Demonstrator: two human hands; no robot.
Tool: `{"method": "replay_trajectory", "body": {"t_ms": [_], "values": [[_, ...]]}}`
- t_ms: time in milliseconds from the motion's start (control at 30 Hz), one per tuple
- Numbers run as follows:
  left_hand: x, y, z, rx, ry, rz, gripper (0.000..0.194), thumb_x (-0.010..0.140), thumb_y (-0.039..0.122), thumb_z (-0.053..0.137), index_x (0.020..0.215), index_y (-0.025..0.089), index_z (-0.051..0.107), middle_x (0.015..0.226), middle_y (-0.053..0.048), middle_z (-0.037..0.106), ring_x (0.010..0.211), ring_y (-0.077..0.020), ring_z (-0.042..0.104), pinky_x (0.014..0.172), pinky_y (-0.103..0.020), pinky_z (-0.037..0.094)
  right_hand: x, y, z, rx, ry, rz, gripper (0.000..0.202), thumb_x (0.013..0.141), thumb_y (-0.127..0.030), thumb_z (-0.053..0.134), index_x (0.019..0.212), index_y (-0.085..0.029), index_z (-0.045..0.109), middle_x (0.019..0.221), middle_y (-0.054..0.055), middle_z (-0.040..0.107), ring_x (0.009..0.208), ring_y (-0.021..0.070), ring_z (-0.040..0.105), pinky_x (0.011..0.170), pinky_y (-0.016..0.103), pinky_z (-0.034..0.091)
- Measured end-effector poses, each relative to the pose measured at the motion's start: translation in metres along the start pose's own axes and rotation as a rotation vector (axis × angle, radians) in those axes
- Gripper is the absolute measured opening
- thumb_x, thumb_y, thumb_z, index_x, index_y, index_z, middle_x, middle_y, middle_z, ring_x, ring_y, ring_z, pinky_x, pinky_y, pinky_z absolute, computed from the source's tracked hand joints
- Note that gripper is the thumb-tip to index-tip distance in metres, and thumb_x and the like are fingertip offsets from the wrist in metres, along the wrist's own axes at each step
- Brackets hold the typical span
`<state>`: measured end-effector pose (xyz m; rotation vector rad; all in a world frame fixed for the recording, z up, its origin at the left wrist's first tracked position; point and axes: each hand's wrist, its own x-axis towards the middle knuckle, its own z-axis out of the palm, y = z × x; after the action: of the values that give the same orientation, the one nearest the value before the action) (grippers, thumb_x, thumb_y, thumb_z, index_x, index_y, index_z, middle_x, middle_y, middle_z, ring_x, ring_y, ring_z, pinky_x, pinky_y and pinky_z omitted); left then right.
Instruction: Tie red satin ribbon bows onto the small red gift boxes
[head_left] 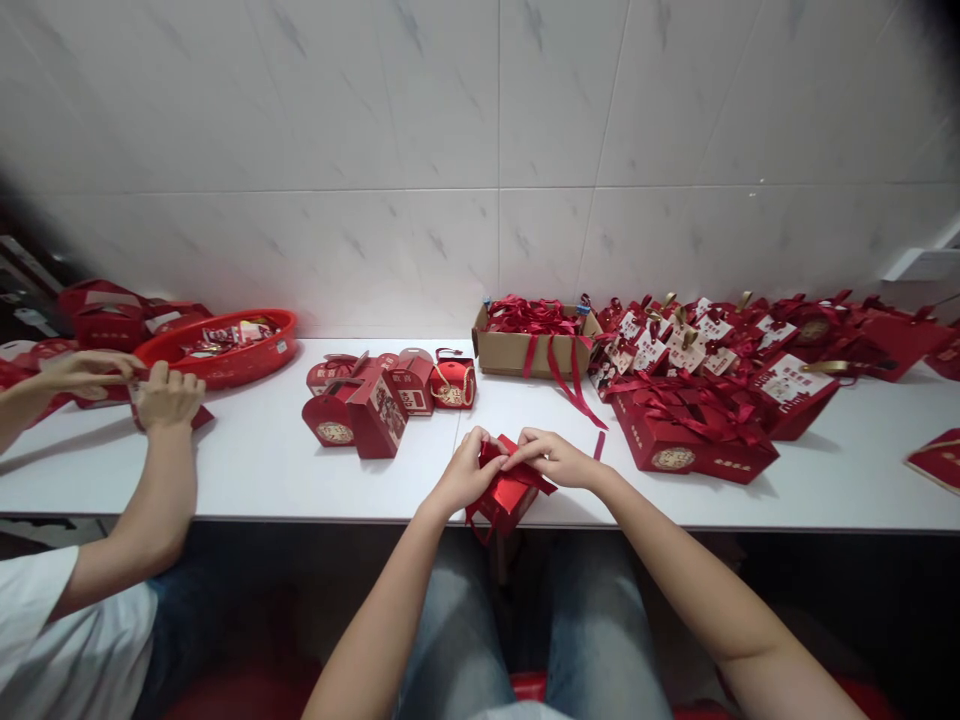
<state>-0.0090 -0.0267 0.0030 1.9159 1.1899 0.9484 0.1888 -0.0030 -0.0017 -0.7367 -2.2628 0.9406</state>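
Observation:
A small red gift box (507, 503) stands at the table's front edge, right before me. Dark red ribbon (536, 478) lies across its top, and a loop hangs down its left side. My left hand (471, 470) is closed in a pinch on the ribbon at the box's upper left. From the right, my right hand (553, 457) pinches the ribbon too, its fingertips almost meeting those of the left. The fingers partly hide where the ribbon crosses. Just beyond my right wrist lies a short ribbon piece (599, 446).
Behind stands a cardboard box (517, 354) of red ribbons, some trailing over its front. Several red gift boxes (379, 412) sit left of it; many ribboned ones (694, 435) crowd the right. At left, a co-worker's hands (166, 395) work near a red basin (255, 362) of wrapped sweets.

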Motion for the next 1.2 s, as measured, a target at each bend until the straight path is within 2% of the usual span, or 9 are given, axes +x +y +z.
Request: {"method": "replay_trajectory", "body": {"t_ms": [100,167,267,367,633,800,967,1200], "values": [[0.000,0.001,0.001,-0.055,-0.004,-0.006,0.013,0.079,0.028,0.057,0.082,0.020,0.048,0.087,-0.002,0.059,0.084,-0.0173,0.055,0.079,-0.032,0.044,-0.001,0.001,0.003,0.225,0.116,0.060,0.017,0.086,-0.026,0.050,0.096,-0.019,0.061,0.082,0.002,0.053,0.075,0.0135,0.052,0.070,0.027,0.042],[0.000,0.000,0.001,-0.063,-0.014,-0.009,0.015,0.077,0.028,0.060,0.081,0.019,0.048,0.086,-0.002,0.059,0.083,-0.0168,0.055,0.078,-0.032,0.044,0.000,0.004,0.006,0.325,0.199,0.106,0.017,0.083,-0.031,0.055,0.096,-0.019,0.054,0.082,0.000,0.053,0.072,0.0123,0.051,0.066,0.025,0.042],[0.002,-0.001,0.000,-0.072,-0.030,-0.016,0.021,0.073,0.029,0.064,0.079,0.019,0.047,0.083,0.000,0.058,0.080,-0.0163,0.055,0.077,-0.032,0.044,0.003,0.007,0.010,0.340,0.327,0.154,0.019,0.080,-0.034,0.059,0.089,-0.019,0.051,0.081,-0.001,0.051,0.070,0.0112,0.049,0.063,0.023,0.040],[0.003,-0.002,0.000,-0.092,-0.030,-0.040,0.025,0.071,0.031,0.066,0.077,0.019,0.044,0.081,0.000,0.057,0.078,-0.0155,0.055,0.075,-0.031,0.045,0.007,0.007,0.014,0.334,0.393,0.170,0.019,0.078,-0.035,0.060,0.085,-0.019,0.051,0.081,0.000,0.052,0.072,0.0116,0.050,0.064,0.024,0.041],[0.005,-0.003,0.009,-0.194,0.093,-0.065,0.034,0.072,0.038,0.064,0.068,0.020,0.035,0.073,0.001,0.060,0.077,-0.0151,0.058,0.071,-0.028,0.046,0.009,0.008,0.018,0.296,0.446,0.157,0.019,0.077,-0.034,0.060,0.085,-0.018,0.054,0.083,0.001,0.055,0.074,0.0127,0.052,0.066,0.025,0.042],[0.005,-0.005,0.010,-0.185,0.112,-0.078,0.040,0.067,0.038,0.068,0.066,0.020,0.032,0.080,0.000,0.061,0.076,-0.0150,0.058,0.070,-0.028,0.045,0.008,0.012,0.018,0.269,0.474,0.152,0.019,0.077,-0.034,0.060,0.086,-0.019,0.054,0.079,0.000,0.055,0.071,0.0122,0.052,0.064,0.025,0.041],[0.004,-0.008,0.008,-0.139,0.096,-0.078,0.035,0.067,0.036,0.068,0.068,0.019,0.037,0.085,-0.003,0.062,0.080,-0.0167,0.058,0.072,-0.028,0.044,0.010,0.015,0.019,0.338,0.555,0.193,0.024,0.071,-0.035,0.067,0.082,-0.018,0.054,0.070,-0.002,0.053,0.064,0.0111,0.051,0.060,0.025,0.041],[0.003,-0.012,0.009,-0.131,0.093,-0.094,0.037,0.066,0.037,0.070,0.071,0.019,0.038,0.091,-0.004,0.064,0.077,-0.0151,0.058,0.069,-0.027,0.044,0.007,0.018,0.016,0.490,0.600,0.306,0.038,0.057,-0.043,0.077,0.071,-0.017,0.053,0.057,-0.004,0.054,0.047,0.0085,0.045,0.046,0.023,0.034]]}}
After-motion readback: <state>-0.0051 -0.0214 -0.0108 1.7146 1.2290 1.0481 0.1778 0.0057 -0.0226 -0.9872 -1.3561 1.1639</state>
